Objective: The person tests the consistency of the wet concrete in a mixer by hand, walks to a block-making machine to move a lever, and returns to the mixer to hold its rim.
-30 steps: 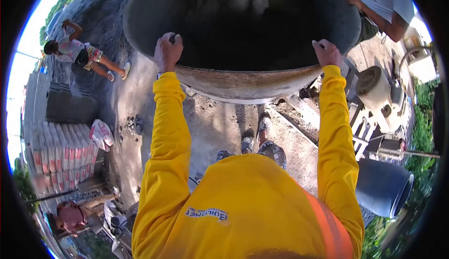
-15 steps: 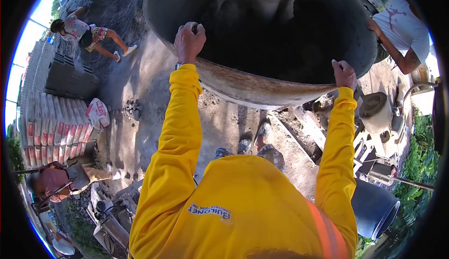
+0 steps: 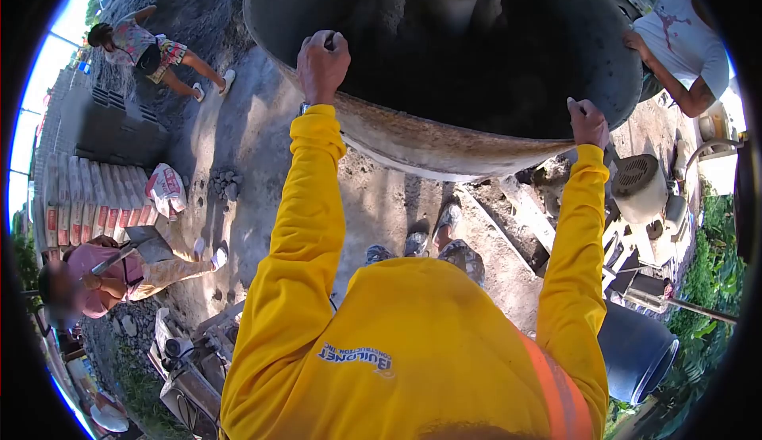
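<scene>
A large round metal drum [image 3: 444,150], dark inside with a grey mixing piece at its top, fills the upper middle. Its near rim is gripped on the left by my left hand [image 3: 323,67], fingers curled over the edge. Farther right along the same rim, my right hand [image 3: 588,124] is closed on the edge too. Both arms reach forward in yellow sleeves. At the drum's right side a person in a white shirt [image 3: 683,39] rests a hand on the rim.
Stacked cement bags [image 3: 95,202] and an open bag [image 3: 167,191] lie left. One person [image 3: 151,55] walks upper left; another [image 3: 111,273] holds a shovel [image 3: 149,245]. A motor [image 3: 637,179], blue barrel [image 3: 631,353] and boards [image 3: 528,210] are right.
The person with the shovel has come further into view at the lower left, and the walking person's legs have shifted. My hands stay on the rim.
</scene>
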A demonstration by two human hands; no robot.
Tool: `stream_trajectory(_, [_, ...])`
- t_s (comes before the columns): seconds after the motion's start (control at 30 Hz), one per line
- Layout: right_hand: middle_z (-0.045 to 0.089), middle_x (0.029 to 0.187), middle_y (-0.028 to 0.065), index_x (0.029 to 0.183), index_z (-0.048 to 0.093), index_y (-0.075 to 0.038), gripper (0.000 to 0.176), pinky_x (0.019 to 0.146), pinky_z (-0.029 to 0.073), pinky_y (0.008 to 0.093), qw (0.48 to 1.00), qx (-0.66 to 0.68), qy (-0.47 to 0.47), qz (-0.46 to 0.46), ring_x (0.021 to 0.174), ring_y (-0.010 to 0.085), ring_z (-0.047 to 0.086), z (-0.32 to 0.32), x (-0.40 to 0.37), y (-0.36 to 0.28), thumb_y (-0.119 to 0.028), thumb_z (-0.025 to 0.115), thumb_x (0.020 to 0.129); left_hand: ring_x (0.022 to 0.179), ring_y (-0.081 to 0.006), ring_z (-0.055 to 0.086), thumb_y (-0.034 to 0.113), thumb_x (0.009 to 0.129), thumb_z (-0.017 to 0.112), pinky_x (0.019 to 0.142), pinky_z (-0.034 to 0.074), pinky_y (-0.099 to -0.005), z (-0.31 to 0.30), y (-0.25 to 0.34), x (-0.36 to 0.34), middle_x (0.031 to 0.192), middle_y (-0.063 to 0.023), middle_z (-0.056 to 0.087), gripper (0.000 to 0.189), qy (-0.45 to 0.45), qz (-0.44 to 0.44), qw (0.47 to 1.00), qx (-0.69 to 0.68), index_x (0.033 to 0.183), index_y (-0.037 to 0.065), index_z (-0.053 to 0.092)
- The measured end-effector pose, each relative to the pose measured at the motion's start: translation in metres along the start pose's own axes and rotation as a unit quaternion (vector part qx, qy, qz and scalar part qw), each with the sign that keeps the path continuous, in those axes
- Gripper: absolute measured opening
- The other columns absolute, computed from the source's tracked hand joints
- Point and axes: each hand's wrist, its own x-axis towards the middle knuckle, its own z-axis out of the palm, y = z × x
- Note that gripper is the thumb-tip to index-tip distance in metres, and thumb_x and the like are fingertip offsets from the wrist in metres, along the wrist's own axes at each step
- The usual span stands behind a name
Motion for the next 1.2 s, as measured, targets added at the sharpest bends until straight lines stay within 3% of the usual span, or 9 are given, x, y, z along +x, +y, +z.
stream_trajectory(0.77, [0.072, 0.086, 0.0139, 0.094, 0.073, -0.011, 0.039, 0.077, 0.052, 0.0413, 0.999, 0.011, -0.031, 0.01, 0.087, 0.0369, 0.068, -0.001, 0.003, -0.001, -0.049, 0.064, 0.09, 0.099, -0.0366, 0.067, 0.032, 0.091, 0.061, 0.092, 0.053, -0.044, 0.001, 0.0, -0.003, 0.106, -0.0182, 0.072, 0.034, 0.033, -0.002, 0.999, 0.0, 0.104, 0.004, 0.073])
stream_trajectory(1.2, [0.072, 0.089, 0.0154, 0.094, 0.073, -0.011, 0.039, 0.077, 0.052, 0.0426, 1.0, 0.013, -0.02, 0.012, 0.089, 0.0387, 0.068, 0.0, 0.002, 0.0, -0.049, 0.064, 0.09, 0.101, -0.0324, 0.067, 0.036, 0.094, 0.059, 0.09, 0.056, -0.0418, -0.002, 0.003, -0.005, 0.109, -0.0167, 0.07, 0.036, 0.024, 0.007, 0.999, 0.033, 0.107, 0.004, 0.072])
